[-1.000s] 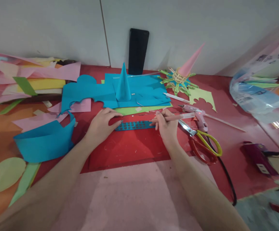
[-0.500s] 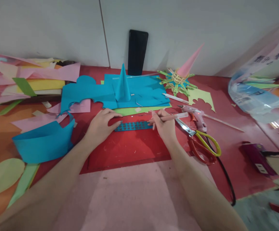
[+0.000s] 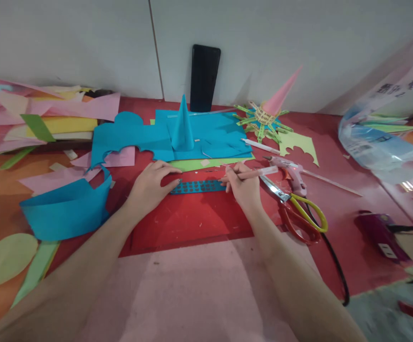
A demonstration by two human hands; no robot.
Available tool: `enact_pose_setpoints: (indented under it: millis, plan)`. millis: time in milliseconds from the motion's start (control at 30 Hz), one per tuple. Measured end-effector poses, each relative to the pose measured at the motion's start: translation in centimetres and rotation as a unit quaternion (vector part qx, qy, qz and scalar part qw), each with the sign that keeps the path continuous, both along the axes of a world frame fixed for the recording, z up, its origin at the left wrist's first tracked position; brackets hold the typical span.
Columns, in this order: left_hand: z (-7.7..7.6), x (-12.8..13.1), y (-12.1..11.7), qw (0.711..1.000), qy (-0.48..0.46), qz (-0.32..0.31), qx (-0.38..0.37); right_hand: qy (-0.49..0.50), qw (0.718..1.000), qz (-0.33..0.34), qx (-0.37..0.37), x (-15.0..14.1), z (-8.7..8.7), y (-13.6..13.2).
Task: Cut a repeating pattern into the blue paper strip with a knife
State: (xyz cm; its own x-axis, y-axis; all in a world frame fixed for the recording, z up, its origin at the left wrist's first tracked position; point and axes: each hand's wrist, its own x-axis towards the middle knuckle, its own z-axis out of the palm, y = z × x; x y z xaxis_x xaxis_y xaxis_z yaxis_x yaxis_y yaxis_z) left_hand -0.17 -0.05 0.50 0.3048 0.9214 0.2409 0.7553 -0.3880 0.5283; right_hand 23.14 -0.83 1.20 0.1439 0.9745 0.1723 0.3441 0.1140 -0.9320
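Blue strip [image 3: 197, 186] lies unmoved; the pen [image 3: 267, 171] has edged left.

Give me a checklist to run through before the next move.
1. Left hand at the dark-patterned blue paper strip: ok, thumb at its left end.
2. Right hand gripping the slim pale pink pen: ok.
3. Pen tip touching the strip: cannot tell, too small.
4. Metal scissors with red and yellow handles well away from the right hand: not ok, blades lie close beside it.
5. Pink plastic glue gun set down: ok, lying on the table.
6. Blue paper cone upright: ok.
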Motion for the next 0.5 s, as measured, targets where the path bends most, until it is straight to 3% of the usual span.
enact_pose_setpoints:
  millis: [500]
  plan:
    - [0.02,0.02,-0.05,1.0,-0.002,-0.001,0.005,-0.001,1.0,0.029,0.001,0.06,-0.01,0.13]
